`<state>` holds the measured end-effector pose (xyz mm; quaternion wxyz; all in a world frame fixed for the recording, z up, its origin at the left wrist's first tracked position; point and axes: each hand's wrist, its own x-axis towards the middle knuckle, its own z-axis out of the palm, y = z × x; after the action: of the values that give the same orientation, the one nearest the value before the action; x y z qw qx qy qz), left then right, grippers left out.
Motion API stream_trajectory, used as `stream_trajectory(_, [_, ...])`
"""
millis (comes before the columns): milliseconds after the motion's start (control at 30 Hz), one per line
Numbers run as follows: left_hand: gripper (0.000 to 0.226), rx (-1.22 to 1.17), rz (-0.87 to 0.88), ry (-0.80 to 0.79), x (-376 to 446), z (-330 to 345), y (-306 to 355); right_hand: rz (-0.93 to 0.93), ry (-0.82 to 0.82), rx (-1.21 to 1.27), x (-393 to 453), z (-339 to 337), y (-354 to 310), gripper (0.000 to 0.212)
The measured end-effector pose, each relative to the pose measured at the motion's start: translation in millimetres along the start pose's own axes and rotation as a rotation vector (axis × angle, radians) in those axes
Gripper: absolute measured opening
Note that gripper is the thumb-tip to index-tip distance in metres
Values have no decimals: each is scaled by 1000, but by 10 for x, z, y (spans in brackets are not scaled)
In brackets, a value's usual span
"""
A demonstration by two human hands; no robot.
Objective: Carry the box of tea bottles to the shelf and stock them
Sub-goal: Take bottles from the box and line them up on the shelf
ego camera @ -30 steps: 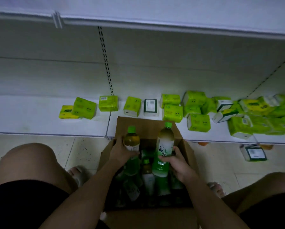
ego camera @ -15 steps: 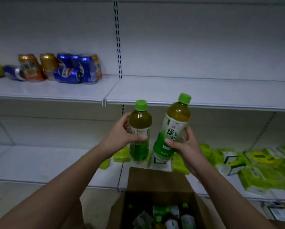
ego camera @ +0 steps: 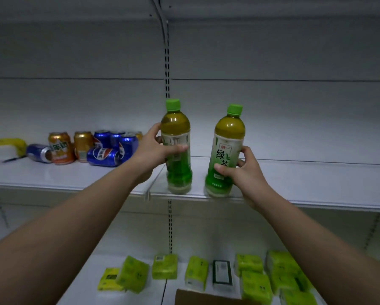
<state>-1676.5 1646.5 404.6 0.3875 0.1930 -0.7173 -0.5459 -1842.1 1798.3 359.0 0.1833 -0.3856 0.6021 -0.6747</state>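
Two green-capped tea bottles stand upright at the front edge of the middle white shelf (ego camera: pixel 305 183). My left hand (ego camera: pixel 153 150) grips the left bottle (ego camera: pixel 177 128) round its label. My right hand (ego camera: pixel 239 170) grips the lower half of the right bottle (ego camera: pixel 228 133), thumb across the green label. The bottles are a hand's width apart. Only the top flap of the cardboard box (ego camera: pixel 197 298) shows at the bottom edge; its contents are out of view.
Several blue and orange soda cans (ego camera: pixel 105 146) sit on the same shelf to the left, some lying down, beside a yellow and white object (ego camera: pixel 4 146). Green tissue packs (ego camera: pixel 252 280) cover the lower shelf. To the right of the bottles the shelf runs on bare.
Both hands lifted a bottle each out of the box and up to the middle shelf, where the bottles now stand at its front edge. The view rose from the box to the shelf.
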Motion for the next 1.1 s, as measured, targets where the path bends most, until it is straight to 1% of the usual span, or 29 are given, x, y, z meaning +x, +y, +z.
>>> stream_trajectory(167, [73, -3, -41, 54, 191, 115, -318, 37, -42, -118, 169, 82, 119, 66])
stream_trajectory(267, [64, -2, -38, 19, 238, 201, -339, 56, -76, -168, 218, 87, 102, 67])
stream_trajectory(333, [62, 5, -31, 8, 238, 241, -329, 59, -87, -179, 211, 83, 88, 67])
stream_trajectory(400, [63, 22, -26, 21, 225, 259, -339, 37, -90, -202, 175, 89, 75, 63])
stream_trajectory(467, [65, 68, -34, 3, 183, 259, -374, 5, -87, -248, 128, 98, 76, 60])
stream_trajectory(600, [88, 232, -84, -135, 94, 236, -536, -26, -77, -362, 52, 63, 102, 67])
stream_trajectory(633, [91, 250, -92, -161, 74, 223, -562, -19, -73, -382, 42, 50, 104, 69])
stream_trajectory(700, [89, 270, -89, -175, 71, 199, -598, 5, -67, -418, 44, 39, 107, 70])
stream_trajectory(833, [84, 299, -64, -138, 157, 211, -650, 22, -61, -496, 123, 74, 118, 64])
stream_trajectory(1100, [79, 278, -77, -67, 567, 155, -935, -64, -46, -639, 524, 344, 339, 51])
